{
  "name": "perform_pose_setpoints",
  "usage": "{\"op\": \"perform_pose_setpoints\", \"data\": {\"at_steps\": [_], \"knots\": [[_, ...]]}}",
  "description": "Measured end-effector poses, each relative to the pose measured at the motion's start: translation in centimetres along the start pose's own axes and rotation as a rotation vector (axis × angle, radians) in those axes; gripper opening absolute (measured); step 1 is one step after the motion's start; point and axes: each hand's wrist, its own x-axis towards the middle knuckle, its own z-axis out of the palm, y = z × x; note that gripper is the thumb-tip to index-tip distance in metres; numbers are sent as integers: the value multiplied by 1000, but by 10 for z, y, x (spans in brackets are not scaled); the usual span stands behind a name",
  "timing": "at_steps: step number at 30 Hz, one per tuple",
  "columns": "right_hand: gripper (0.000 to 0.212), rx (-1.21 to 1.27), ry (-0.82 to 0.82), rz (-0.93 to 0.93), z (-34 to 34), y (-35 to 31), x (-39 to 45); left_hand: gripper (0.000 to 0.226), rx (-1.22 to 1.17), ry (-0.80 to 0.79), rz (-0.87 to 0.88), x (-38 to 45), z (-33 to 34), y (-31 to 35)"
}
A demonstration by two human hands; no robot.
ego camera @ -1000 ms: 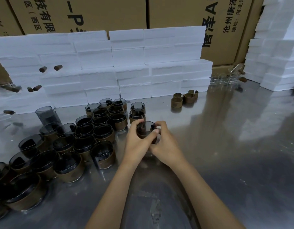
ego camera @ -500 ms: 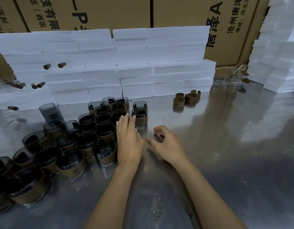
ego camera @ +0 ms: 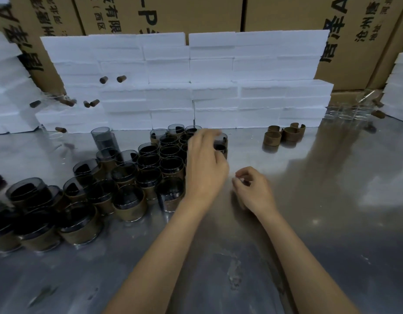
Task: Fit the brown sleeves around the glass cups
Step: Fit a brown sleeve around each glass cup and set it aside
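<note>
On the steel bench (ego camera: 309,223) the sleeved glass cups (ego camera: 148,175) crowd the left half, packed rim to rim from the near left edge back toward the foam wall, each dark-tinted glass wearing a brown band round its lower part. The left hand (ego camera: 206,168) reaches over the right flank of that cluster, its fingers (ego camera: 202,138) bent downward around a cup (ego camera: 220,145) that stands on top of another at the back of the group — the motion blur there is heavy, and whether the fingers actually grip the cup or only hover against it cannot be told. The right hand (ego camera: 252,191) sits just beside it, low over bare metal, its fingers loosely curled with thumb and forefinger close together and nothing between them. A tall unsleeved smoked glass (ego camera: 104,141) stands at the back left of the cluster. Well apart, toward the back right of the bench, lie a few loose brown sleeves (ego camera: 284,133), open split rings touching one another. Further right, near the back right corner, stand some clear glasses (ego camera: 347,112) — hard to count. White foam blocks (ego camera: 214,82) are stacked along the back edge, with printed cardboard cartons (ego camera: 184,14) behind them.
</note>
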Motion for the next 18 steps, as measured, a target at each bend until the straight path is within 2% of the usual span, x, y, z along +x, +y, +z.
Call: {"op": "perform_pose_setpoints", "data": {"at_steps": [4, 8, 10, 12, 15, 18], "knots": [[8, 20, 33, 9, 0, 0, 1, 49, 107, 0, -248, 71, -38, -29], [15, 59, 55, 1, 1, 4, 5, 45, 497, -22, -500, 129, -98, -104], [17, 59, 73, -8, 3, 6, 8, 46, 646, -82, -654, 141, -129, -150], [18, 55, 79, -9, 5, 7, 13, 48, 791, -216, -768, 147, -149, -190], [18, 64, 92, -3, 8, 10, 20, 36, 821, -383, -812, 156, -152, -226], [18, 96, 73, 10, 10, 14, 24, 28, 789, -396, -800, 158, -146, -238]]}}
